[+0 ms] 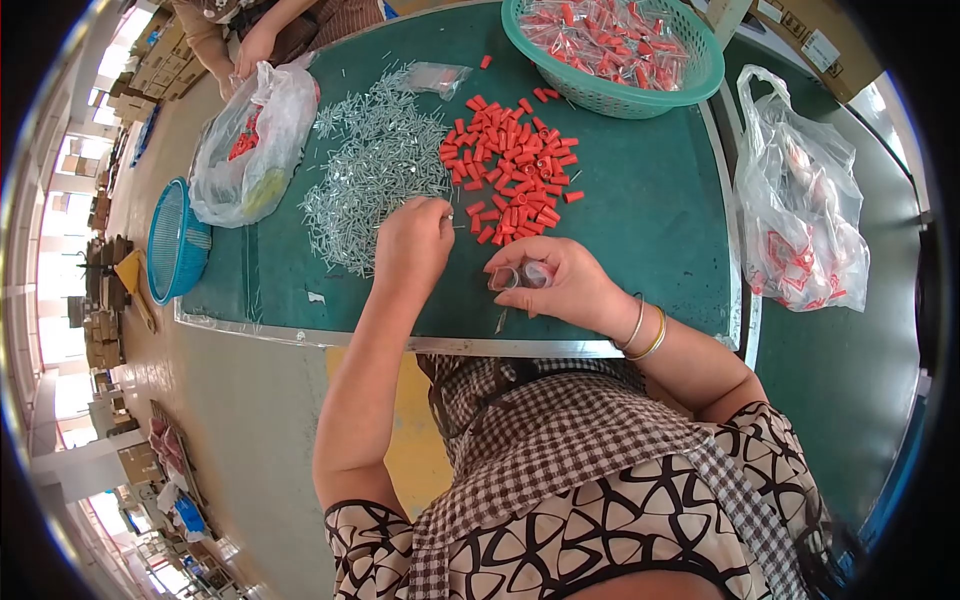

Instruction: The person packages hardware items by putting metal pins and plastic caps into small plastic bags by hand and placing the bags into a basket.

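Note:
My left hand (412, 238) is closed at the right edge of a heap of silvery screws (365, 170), its fingertips pinched beside a screw. Close to the table's front edge, my right hand (550, 280) curls around a small clear plastic bag (522, 276), held between thumb and fingers. The bag's contents are hard to make out. Beyond the hands lies a pile of red plastic caps (515, 165), touching the screws on its left side. A flat clear bag (437, 78) rests at the far end of the screws.
A green basket (655, 100) of bagged red caps stands at the back right. White plastic bags lie left (225, 180) and right (800, 210). A blue basket (180, 245) sits at the left edge. Another person's hand (255, 50) is at the far left.

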A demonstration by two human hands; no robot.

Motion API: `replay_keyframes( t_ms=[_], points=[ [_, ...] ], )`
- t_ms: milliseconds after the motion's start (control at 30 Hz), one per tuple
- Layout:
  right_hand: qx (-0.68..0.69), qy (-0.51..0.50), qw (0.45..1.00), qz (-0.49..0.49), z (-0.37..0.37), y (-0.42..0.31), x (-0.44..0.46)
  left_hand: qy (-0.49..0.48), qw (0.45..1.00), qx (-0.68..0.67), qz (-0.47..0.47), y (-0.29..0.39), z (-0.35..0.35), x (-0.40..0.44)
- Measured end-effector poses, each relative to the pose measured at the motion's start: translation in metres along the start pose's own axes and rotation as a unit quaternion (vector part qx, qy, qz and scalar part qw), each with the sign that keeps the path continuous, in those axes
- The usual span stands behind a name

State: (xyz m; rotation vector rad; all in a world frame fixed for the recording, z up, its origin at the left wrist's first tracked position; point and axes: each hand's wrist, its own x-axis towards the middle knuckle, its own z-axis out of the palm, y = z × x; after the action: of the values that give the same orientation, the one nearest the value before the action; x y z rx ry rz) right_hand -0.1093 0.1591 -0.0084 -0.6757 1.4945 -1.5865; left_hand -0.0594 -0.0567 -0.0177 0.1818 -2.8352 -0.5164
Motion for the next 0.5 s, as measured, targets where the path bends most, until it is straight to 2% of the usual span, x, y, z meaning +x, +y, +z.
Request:
replay_keyframes(
  t_ms=[167, 367, 500],
  points=[
    [0.002, -0.004, 1.0, -0.007, -0.001, 0.0014, 0.0009, -0.04, 0.996, 0.075, 0.027, 0.0047, 0.0064, 0.0015],
    [-0.001, 0.0, 1.0, -0.012, -0.0028, 0.0039, 0.0035, -0.034, 0.997, 0.042, 0.052, 0.0013, 0.0029, -0.0043],
    [-0.009, 0.003, 1.0, -0.015, -0.0022, 0.0044, 0.0044, -0.047, 0.991, 0.096, 0.082, 0.0036, 0.004, -0.0049]
  ],
)
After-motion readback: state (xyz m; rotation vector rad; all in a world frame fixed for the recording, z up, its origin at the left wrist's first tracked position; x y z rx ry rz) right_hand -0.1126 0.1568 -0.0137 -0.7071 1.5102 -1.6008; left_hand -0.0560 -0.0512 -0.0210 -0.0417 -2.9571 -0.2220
